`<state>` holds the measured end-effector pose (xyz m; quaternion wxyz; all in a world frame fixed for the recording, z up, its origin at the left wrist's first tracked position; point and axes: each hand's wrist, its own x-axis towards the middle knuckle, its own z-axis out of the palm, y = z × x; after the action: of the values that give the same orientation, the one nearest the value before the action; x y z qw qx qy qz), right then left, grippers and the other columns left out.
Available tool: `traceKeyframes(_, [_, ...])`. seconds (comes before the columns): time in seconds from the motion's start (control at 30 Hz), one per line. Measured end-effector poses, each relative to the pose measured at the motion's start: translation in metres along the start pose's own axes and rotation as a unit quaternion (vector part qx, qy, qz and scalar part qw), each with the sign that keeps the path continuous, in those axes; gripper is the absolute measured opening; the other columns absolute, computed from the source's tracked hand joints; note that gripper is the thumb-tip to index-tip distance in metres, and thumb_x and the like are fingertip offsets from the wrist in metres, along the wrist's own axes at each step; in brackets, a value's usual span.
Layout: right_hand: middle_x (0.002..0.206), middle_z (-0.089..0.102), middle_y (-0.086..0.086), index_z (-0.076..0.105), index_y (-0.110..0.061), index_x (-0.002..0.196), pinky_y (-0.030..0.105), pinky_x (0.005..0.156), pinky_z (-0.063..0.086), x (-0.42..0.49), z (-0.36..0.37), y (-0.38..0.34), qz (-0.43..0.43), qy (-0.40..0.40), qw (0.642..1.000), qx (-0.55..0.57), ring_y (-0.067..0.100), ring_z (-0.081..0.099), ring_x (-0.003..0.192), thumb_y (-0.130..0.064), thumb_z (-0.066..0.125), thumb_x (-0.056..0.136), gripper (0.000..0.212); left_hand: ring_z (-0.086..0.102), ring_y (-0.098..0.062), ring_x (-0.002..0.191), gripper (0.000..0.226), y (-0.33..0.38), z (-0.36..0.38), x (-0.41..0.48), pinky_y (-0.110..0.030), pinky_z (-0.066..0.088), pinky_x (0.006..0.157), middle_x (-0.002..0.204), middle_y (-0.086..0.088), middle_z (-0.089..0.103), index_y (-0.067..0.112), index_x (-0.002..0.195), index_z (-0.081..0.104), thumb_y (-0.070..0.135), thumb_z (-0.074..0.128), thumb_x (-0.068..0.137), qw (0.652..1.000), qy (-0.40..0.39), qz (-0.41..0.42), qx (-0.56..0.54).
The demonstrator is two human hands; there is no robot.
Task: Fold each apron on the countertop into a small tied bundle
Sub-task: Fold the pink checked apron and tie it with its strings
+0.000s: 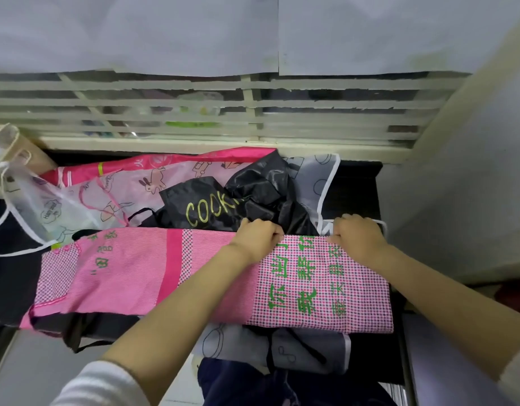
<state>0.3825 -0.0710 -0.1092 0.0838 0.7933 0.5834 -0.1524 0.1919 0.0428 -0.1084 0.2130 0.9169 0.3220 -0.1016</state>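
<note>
A pink checked apron [130,271] with green printed characters lies spread across the dark countertop [358,183], its right part folded over. My left hand [257,238] and my right hand [357,234] each pinch the far edge of that folded part, about a hand's width apart. Behind them sits a crumpled black apron [223,206] with yellow "COOK" lettering. A pink cartoon-print apron [153,174] lies further back, and a translucent white-trimmed apron [33,206] is at the left. A grey printed apron [305,350] shows under the near edge.
A louvred window frame [253,118] runs along the back of the counter. A pale wall [464,186] closes in on the right. A paper bag [21,153] stands at the far left corner. Dark blue cloth [253,385] lies below the counter edge.
</note>
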Motion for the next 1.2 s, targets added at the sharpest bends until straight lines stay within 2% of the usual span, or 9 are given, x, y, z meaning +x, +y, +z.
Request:
traceKeyframes(0.13, [0.113, 0.057, 0.008, 0.052, -0.014, 0.109, 0.034, 0.085, 0.039, -0.004, 0.007, -0.001, -0.006, -0.026, 0.997, 0.077, 0.024, 0.054, 0.101, -0.030, 0.049, 0.097, 0.021, 0.060, -0.022, 0.096, 0.024, 0.002, 0.008, 0.002, -0.033, 0.024, 0.088, 0.099, 0.000, 0.069, 0.019, 0.099, 0.063, 0.020, 0.040, 0.097, 0.999, 0.013, -0.005, 0.036])
traceKeyframes(0.27, [0.147, 0.038, 0.006, 0.033, -0.018, 0.142, 0.040, 0.108, 0.033, -0.018, 0.016, -0.007, -0.052, -0.088, 0.959, 0.266, 0.026, 0.041, 0.131, -0.038, 0.045, 0.098, 0.051, 0.058, -0.023, 0.098, 0.018, 0.005, 0.012, -0.003, -0.038, 0.026, 0.091, 0.104, -0.001, 0.065, 0.016, 0.107, 0.050, 0.025, 0.036, 0.101, 0.998, 0.029, -0.004, 0.060])
traceKeyframes(0.47, [0.117, 0.058, -0.001, 0.057, -0.019, 0.115, 0.036, 0.098, 0.031, -0.016, 0.017, -0.006, -0.064, -0.004, 0.989, 0.131, 0.019, 0.046, 0.114, -0.040, 0.044, 0.097, 0.031, 0.047, -0.025, 0.107, 0.026, 0.019, 0.015, -0.017, -0.039, 0.028, 0.091, 0.113, -0.005, 0.048, 0.014, 0.116, 0.043, 0.005, 0.044, 0.092, 0.990, 0.082, -0.001, 0.116])
traceKeyframes(0.6, [0.127, 0.051, 0.001, 0.045, -0.018, 0.128, 0.031, 0.104, 0.027, -0.017, 0.009, -0.009, -0.038, 0.088, 0.993, 0.066, 0.019, 0.041, 0.118, -0.021, 0.050, 0.096, 0.033, 0.053, -0.026, 0.094, 0.042, 0.041, 0.034, -0.041, -0.036, 0.041, 0.080, 0.102, -0.006, 0.052, 0.012, 0.106, 0.055, -0.002, 0.066, 0.068, 0.976, 0.162, 0.084, 0.117])
traceKeyframes(0.77, [0.153, 0.028, 0.006, 0.026, -0.013, 0.148, 0.031, 0.116, 0.003, -0.051, 0.027, -0.035, -0.093, 0.121, 0.985, 0.075, 0.024, 0.019, 0.144, -0.003, 0.054, 0.089, 0.066, 0.049, -0.035, 0.126, 0.051, 0.051, 0.090, -0.065, -0.059, 0.043, 0.092, 0.137, -0.013, 0.051, 0.019, 0.129, 0.045, 0.042, 0.038, 0.084, 0.993, 0.012, 0.017, 0.113])
traceKeyframes(0.9, [0.136, 0.054, 0.009, 0.049, -0.015, 0.135, 0.052, 0.092, 0.048, -0.086, 0.084, -0.034, -0.117, 0.009, 0.993, 0.003, 0.033, 0.054, 0.121, -0.041, 0.085, 0.061, 0.086, -0.021, -0.030, 0.141, 0.066, 0.038, 0.115, -0.066, -0.062, 0.001, 0.114, 0.153, -0.008, -0.020, 0.022, 0.151, -0.005, 0.049, 0.015, 0.094, 0.992, -0.057, 0.018, 0.111])
traceKeyframes(1.0, [0.137, 0.053, 0.007, 0.038, -0.018, 0.139, 0.050, 0.086, 0.052, -0.101, 0.103, -0.003, -0.077, -0.037, 0.996, -0.018, 0.034, 0.055, 0.120, -0.053, 0.049, 0.085, 0.065, -0.036, -0.026, 0.132, 0.068, 0.031, 0.121, -0.068, -0.058, -0.008, 0.114, 0.146, -0.005, -0.035, 0.028, 0.141, -0.026, 0.058, -0.009, 0.082, 0.990, -0.080, 0.021, 0.113])
traceKeyframes(1.1, [0.156, 0.005, 0.008, 0.006, -0.011, 0.150, 0.050, 0.114, 0.026, -0.108, 0.099, 0.025, -0.030, -0.068, 0.997, 0.023, 0.032, 0.012, 0.144, -0.053, 0.012, 0.096, 0.069, -0.034, -0.027, 0.135, 0.071, 0.034, 0.118, -0.069, -0.059, -0.006, 0.114, 0.147, -0.006, -0.035, 0.027, 0.140, -0.028, 0.060, -0.014, 0.079, 0.987, -0.088, 0.019, 0.132])
traceKeyframes(1.2, [0.159, -0.001, 0.007, -0.003, -0.009, 0.151, 0.036, 0.117, 0.009, -0.117, 0.094, 0.031, 0.056, -0.028, 0.984, 0.168, 0.025, 0.005, 0.146, -0.034, 0.043, 0.099, 0.073, -0.020, -0.029, 0.143, 0.064, 0.041, 0.110, -0.070, -0.059, -0.004, 0.114, 0.156, -0.010, -0.022, 0.025, 0.149, -0.015, 0.051, 0.016, 0.099, 0.986, -0.091, 0.009, 0.140])
